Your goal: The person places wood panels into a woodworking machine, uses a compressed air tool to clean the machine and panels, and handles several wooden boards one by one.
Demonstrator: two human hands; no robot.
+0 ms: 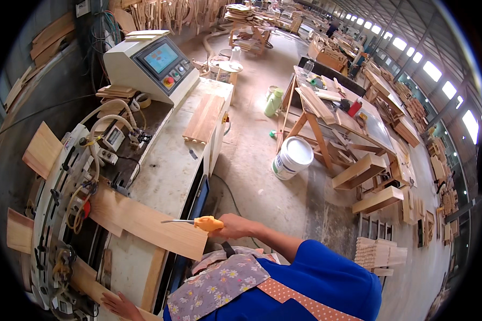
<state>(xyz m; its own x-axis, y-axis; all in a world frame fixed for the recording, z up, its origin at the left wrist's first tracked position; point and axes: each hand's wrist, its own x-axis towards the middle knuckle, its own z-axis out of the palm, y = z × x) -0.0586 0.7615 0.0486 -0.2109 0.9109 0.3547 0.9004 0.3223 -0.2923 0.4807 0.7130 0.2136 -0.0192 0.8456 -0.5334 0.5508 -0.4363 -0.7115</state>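
My right hand (230, 226) is closed around an orange air blow gun (208, 223) with a thin metal nozzle pointing left. The nozzle lies over a wide, pale wooden board (155, 224) that reaches from the machine (51, 214) across the white worktop (136, 262). At the lower left, my left hand (121, 306) rests with its fingers stretched out on a second wooden board (88, 281). That board also runs into the machine, and my hand covers part of it.
A control console (155, 61) with a lit screen stands at the worktop's far end, near a flat wooden panel (204, 117). To the right are a white bucket (293, 157), a green bottle (273, 101) and a cluttered workbench (353, 125). Hoses (99, 125) loop over the machine.
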